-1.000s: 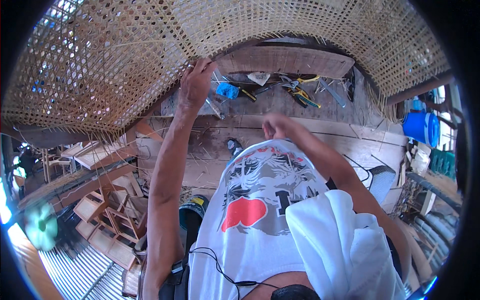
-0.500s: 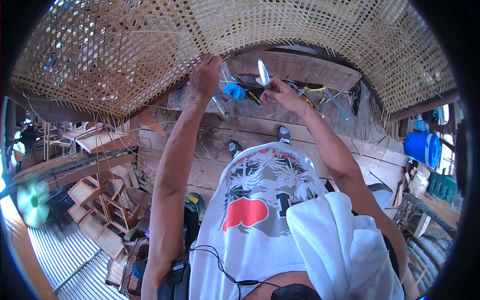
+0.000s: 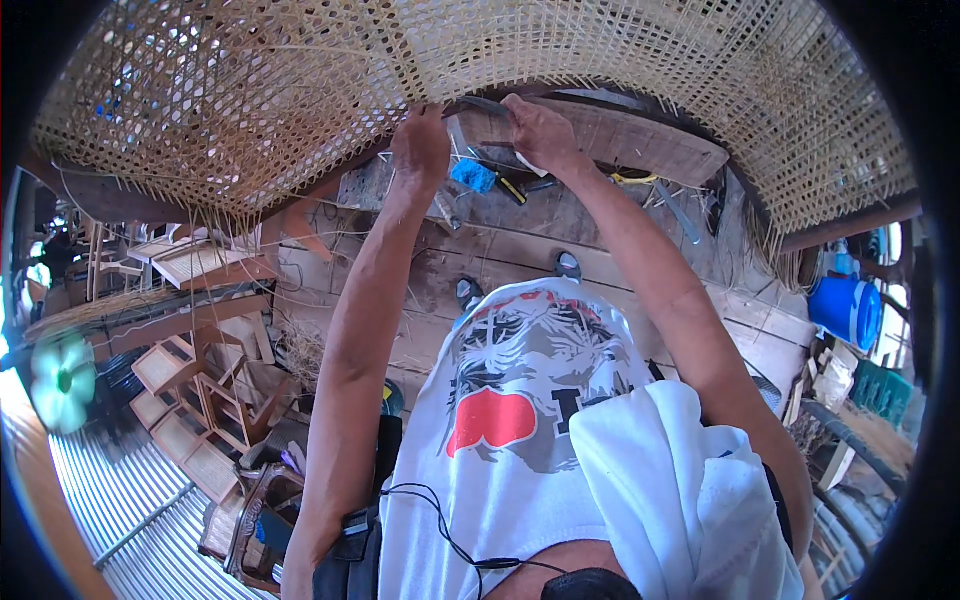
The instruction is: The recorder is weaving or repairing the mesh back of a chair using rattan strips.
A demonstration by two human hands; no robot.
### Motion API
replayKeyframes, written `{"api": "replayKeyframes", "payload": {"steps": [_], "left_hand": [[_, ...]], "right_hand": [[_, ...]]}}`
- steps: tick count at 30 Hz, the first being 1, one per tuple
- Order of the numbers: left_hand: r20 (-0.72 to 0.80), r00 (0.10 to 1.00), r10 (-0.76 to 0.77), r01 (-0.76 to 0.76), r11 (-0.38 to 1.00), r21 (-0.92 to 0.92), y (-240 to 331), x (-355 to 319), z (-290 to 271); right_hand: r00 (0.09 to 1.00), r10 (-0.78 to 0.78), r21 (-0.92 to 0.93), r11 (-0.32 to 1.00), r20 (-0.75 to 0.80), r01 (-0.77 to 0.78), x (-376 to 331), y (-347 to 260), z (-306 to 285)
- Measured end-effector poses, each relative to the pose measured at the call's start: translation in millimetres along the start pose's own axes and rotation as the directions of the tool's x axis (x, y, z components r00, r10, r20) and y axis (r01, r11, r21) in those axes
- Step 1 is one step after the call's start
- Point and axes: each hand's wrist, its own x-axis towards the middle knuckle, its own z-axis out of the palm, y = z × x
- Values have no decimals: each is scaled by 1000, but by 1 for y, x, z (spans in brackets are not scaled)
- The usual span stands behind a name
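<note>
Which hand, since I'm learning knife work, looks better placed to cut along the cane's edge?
Probably the right hand: it holds the knife near the woven cane, whose edge the left hand touches.

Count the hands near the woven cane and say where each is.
2: the left hand at the lower edge of the woven cane; the right hand to its right, holding a knife. No others show.

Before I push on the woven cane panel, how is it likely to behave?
The woven cane panel would probably flex under a push, being an open mesh of thin strands. It's likely light for its size, with so many holes. The loose strand ends hanging at its edge may snag or fray.
</note>
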Motion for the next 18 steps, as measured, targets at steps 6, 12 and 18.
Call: {"api": "replayKeyframes", "payload": {"steps": [6, 12, 18], "left_hand": [[90, 994, -55, 54, 998, 14, 3, 6, 2], [44, 999, -10, 10, 1000, 7, 4, 4, 2], [-111, 994, 9, -18, 996, -85, 5, 1, 1]], "right_hand": [[985, -118, -93, 987, 123, 130, 27, 7, -29], [953, -223, -115, 962, 204, 249, 53, 11, -37], [961, -62, -103, 990, 269, 93, 39, 5, -21]]}}
